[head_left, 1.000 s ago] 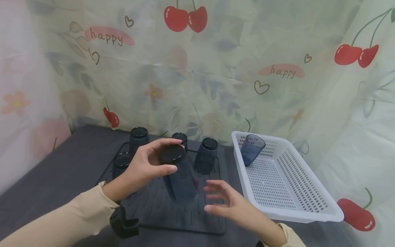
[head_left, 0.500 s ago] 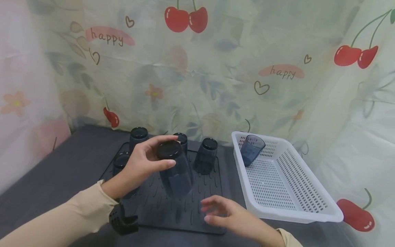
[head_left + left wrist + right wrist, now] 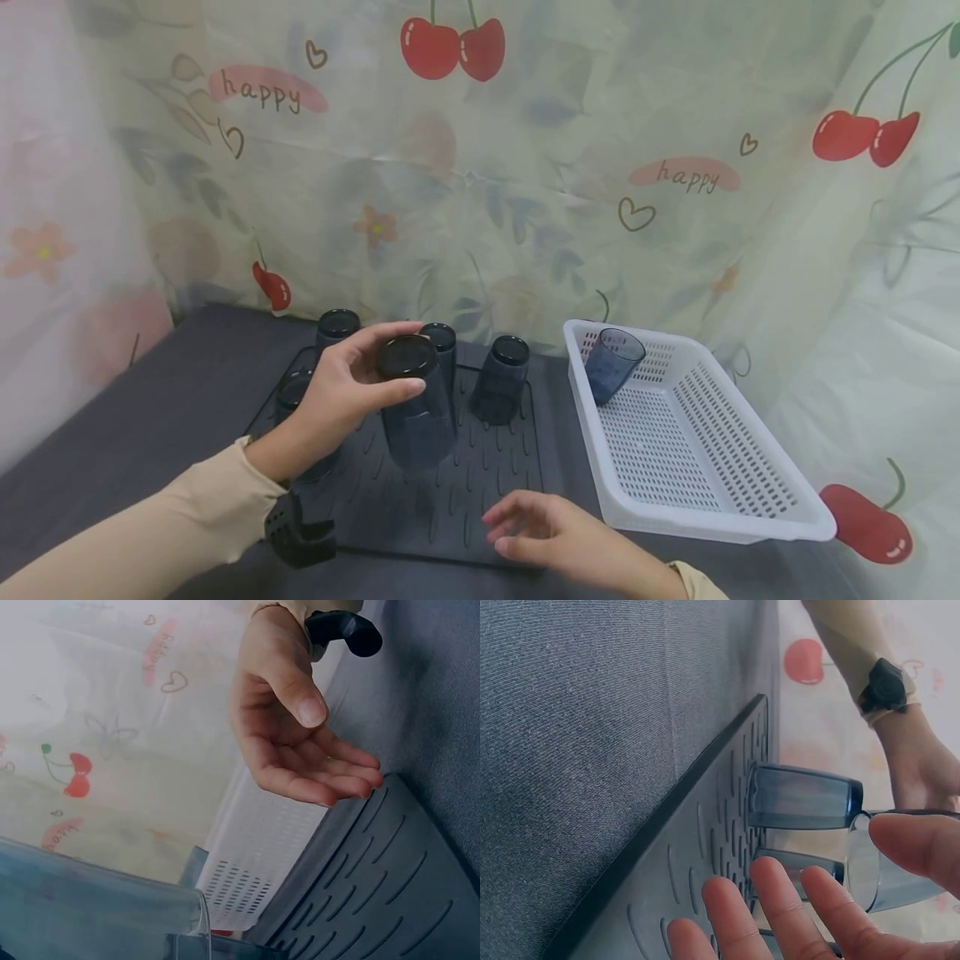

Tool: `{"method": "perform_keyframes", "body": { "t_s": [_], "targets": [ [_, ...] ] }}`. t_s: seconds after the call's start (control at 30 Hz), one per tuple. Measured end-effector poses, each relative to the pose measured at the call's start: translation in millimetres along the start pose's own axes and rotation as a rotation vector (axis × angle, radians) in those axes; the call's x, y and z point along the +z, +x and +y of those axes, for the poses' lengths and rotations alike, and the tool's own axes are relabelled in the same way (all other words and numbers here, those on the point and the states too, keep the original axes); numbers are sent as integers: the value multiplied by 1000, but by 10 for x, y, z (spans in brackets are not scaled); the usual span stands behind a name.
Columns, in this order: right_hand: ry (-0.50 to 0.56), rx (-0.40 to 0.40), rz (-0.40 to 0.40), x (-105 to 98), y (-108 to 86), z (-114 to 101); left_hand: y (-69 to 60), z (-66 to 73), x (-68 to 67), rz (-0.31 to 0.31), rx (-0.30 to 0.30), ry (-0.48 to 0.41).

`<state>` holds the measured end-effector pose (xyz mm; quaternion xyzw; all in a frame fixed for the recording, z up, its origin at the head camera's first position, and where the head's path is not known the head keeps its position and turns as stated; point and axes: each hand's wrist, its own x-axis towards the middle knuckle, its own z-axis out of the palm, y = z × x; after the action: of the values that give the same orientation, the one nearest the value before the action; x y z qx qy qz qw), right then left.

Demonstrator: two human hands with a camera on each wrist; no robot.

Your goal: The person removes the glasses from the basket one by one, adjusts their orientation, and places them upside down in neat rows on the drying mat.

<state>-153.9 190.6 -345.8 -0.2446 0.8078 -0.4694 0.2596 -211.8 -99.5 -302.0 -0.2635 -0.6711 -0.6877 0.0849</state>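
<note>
My left hand (image 3: 337,396) grips an upside-down blue-tinted drinking glass (image 3: 418,429) near its base, thumb on one side and fingers on the other. In the right wrist view, the mouth of this glass (image 3: 889,877) is apart from the ribbed dark drying mat (image 3: 397,521). More glasses stand inverted on the mat: one at the right (image 3: 501,383), others behind and beside my left hand, partly hidden. My right hand (image 3: 555,533) is over the mat's front right corner, fingers loosely bent and holding nothing; the left wrist view shows its palm (image 3: 289,739).
A white perforated basket (image 3: 592,454) stands right of the mat, with one blue glass (image 3: 615,367) leaning upright in its back left corner. Dark cloth (image 3: 135,417) covers the table. A printed curtain (image 3: 480,208) hangs behind and at both sides.
The held glass and my left hand have moved left and slightly up, and the glass has become more upright. My right hand has drawn back towards me.
</note>
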Motion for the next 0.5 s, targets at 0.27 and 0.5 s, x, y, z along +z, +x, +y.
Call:
{"method": "perform_keyframes", "body": {
  "t_s": [0.27,0.5],
  "targets": [
    [9,40,3,12,12,33,-6,-63,16,39,-37,29],
    [28,107,0,16,26,47,-11,-157,31,66,-92,84]
  ]
}}
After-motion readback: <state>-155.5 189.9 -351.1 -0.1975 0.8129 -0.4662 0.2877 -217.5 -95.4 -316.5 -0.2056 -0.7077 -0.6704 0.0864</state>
